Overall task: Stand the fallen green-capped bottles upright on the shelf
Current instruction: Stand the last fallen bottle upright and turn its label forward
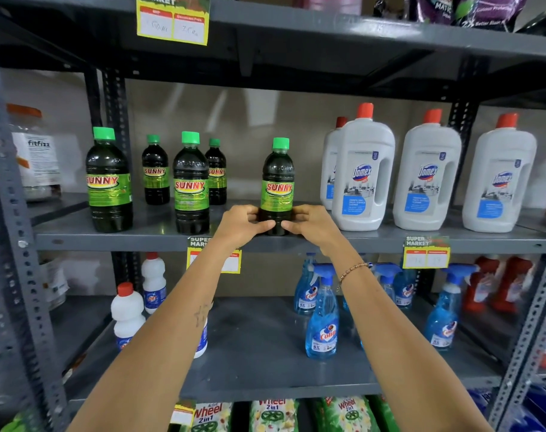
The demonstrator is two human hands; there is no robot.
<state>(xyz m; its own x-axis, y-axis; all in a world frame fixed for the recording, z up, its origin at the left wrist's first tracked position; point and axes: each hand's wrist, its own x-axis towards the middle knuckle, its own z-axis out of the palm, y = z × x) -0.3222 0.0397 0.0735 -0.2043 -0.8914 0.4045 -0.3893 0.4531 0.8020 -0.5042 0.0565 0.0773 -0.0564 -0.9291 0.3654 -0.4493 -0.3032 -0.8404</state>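
Grey metal shelf in a shop: left hand and right hand both grasp the base of one upright green-capped bottle. Four more green-capped bottles stand upright left of the hands, white jugs right.

My left hand and right hand clasp the base of an upright green-capped bottle on the shelf. Four more bottles stand upright to its left, white jugs to its right.

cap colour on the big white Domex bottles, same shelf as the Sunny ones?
Red-orange caps on the Domex bottles, clearest in the head view.
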